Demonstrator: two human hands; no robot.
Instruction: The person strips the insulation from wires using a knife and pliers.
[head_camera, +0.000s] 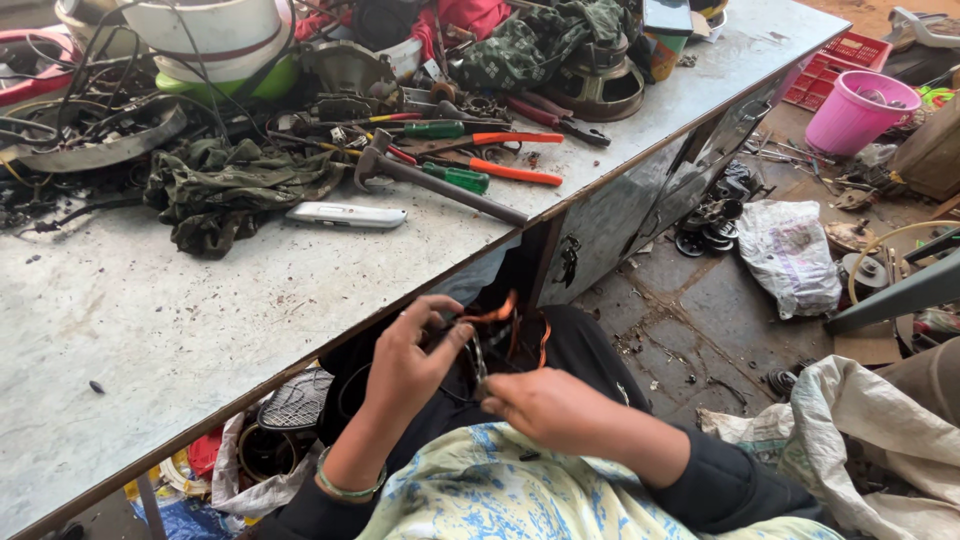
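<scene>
My left hand (410, 358) and my right hand (545, 405) meet over my lap, just below the front edge of the metal workbench (150, 320). Both grip a small bundle of orange-brown copper wire (500, 312) with thin dark strands. My left fingers pinch the wire from the left. The right hand holds it from below and hides part of it. A green bangle circles my left wrist.
On the bench lie a hammer (430, 185), orange and green screwdrivers (500, 170), pliers, a white utility knife (345, 214), camouflage cloth (235, 190) and metal fan parts. A pink bucket (850, 110), red crate, plastic bags and scattered parts sit on the floor to the right.
</scene>
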